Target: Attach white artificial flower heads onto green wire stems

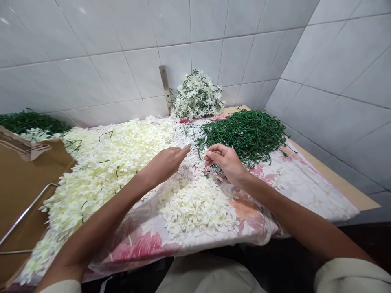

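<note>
The left hand and the right hand hang close together above a heap of white cloth flowers. Both hands pinch almost shut, but I cannot tell if they hold anything. The green stems lie far off, nearer the right hand.

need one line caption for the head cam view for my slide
Left hand and right hand meet over white artificial flowers beside green stems on a floral cloth
</note>
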### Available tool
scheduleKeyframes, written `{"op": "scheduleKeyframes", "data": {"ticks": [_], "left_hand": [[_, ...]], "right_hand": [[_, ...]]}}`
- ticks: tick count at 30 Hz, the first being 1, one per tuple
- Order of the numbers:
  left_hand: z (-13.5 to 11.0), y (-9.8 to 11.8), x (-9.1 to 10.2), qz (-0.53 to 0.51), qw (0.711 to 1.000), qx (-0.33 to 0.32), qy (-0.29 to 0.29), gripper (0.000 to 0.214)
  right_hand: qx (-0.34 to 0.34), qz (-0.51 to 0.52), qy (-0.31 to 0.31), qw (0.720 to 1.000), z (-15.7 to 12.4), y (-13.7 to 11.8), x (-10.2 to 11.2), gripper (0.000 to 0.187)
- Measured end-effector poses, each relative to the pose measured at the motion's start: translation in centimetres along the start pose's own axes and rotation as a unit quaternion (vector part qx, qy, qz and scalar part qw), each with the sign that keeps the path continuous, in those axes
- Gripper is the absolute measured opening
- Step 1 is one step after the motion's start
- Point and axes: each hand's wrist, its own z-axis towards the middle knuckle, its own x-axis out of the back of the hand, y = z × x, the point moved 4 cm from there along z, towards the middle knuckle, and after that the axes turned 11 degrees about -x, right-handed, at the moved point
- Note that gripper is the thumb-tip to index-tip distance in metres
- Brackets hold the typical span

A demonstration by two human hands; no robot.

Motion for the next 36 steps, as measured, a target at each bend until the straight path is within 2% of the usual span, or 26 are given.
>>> {"op": "scheduleKeyframes", "data": {"ticks": [5,11,15,19,22,25,27,28,32,36], "left_hand": [[0.2,0.2,0.0,0.07,0.997,-0.015,-0.026,0.028],[0.4,0.7,0.9,0.112,0.992,-0.048,0.016,0.024],[0.4,0.1,0.7,0.008,1.0,-0.014,-0.009,0.026],[0.4,-0.9,0.4,-0.161,0.986,0.034,0.04,0.021],[0.5,-1.6,0.0,-0.312,0.943,0.074,0.086,0.018],[0.7,-1.6,-0.5,-0.446,0.88,0.085,0.14,0.018],[0.9,-1.2,-0.7,-0.495,0.851,0.073,0.157,0.017],[1.0,-0.9,-0.7,-0.505,0.846,0.067,0.156,0.017],[1.0,0.1,-0.5,-0.479,0.866,0.062,0.128,0.016],[0.9,0.1,-0.1,-0.444,0.885,0.066,0.123,0.015]], "right_hand": [[0.001,0.011,0.0,1.0,0.0,0.1,-0.1,0.029],[-0.008,0.007,0.0,1.0,-0.2,-0.1,-0.2,0.028],[-0.003,0.003,0.002,1.0,-0.2,0.0,-0.2,0.029],[-0.003,0.0,-0.003,1.0,-0.1,0.0,-0.2,0.029],[-0.007,0.004,-0.027,1.0,-0.3,0.1,-0.5,0.03],[-0.015,0.011,-0.067,0.998,-0.5,0.5,-1.1,0.03],[-0.018,0.018,-0.095,0.995,-0.7,0.8,-1.5,0.03],[-0.018,0.023,-0.106,0.994,-0.8,0.9,-1.7,0.03],[-0.011,0.041,-0.129,0.991,-0.9,1.2,-1.9,0.031],[0.0,0.052,-0.138,0.989,-0.8,1.1,-1.8,0.031]]}}
